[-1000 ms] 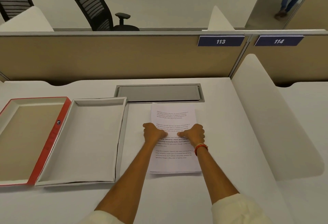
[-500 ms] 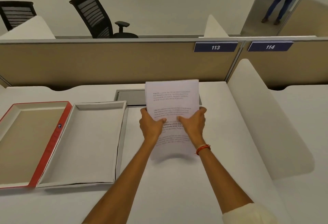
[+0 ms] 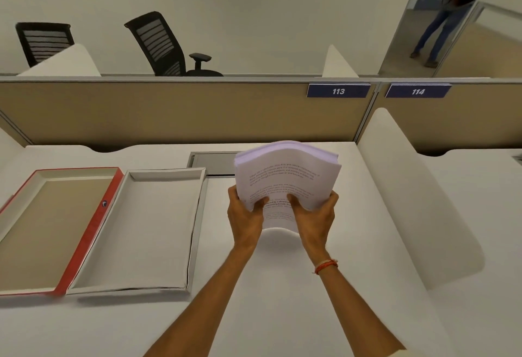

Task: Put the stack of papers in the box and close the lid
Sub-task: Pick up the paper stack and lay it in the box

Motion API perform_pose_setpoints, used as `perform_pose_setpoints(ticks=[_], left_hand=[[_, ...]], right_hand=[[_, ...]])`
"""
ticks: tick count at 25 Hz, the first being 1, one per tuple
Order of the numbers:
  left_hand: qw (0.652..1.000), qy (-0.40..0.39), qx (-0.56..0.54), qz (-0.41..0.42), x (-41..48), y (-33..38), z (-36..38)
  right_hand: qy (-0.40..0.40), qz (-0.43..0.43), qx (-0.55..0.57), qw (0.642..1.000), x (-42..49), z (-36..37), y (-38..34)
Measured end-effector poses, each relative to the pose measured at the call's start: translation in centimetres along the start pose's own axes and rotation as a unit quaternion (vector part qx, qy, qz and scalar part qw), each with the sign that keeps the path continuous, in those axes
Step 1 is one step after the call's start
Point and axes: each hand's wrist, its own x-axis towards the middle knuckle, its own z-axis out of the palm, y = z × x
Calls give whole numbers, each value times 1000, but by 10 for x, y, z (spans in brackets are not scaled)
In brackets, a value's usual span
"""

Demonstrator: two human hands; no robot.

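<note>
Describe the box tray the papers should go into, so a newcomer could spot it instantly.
Start at the white desk below the tan partition. On its left lies an opened box: two shallow halves side by side. The box tray is the right half, pale grey inside with grey walls, nearest the held stack of papers; the lid beside it is red-edged with a tan interior.

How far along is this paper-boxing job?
Early on. The box already lies open on the desk, its red lid folded out flat. The left hand and right hand hold the paper stack above the desk. Left: lay it inside, close the lid.
</note>
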Motion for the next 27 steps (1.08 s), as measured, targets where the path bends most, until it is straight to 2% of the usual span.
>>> perform_pose_setpoints(ticks=[6,14,27], left_hand=[[1000,-14,18,-12,-9,-16,-3],[999,-48,11,-19,-3,-21,-15],[996,-70,31,-49,4,-29,-20]], right_hand=[[-4,19,-10,1000,-11,-6,21],[-77,29,-69,994,-2,-11,32],[-72,35,-24,996,2,-9,29]])
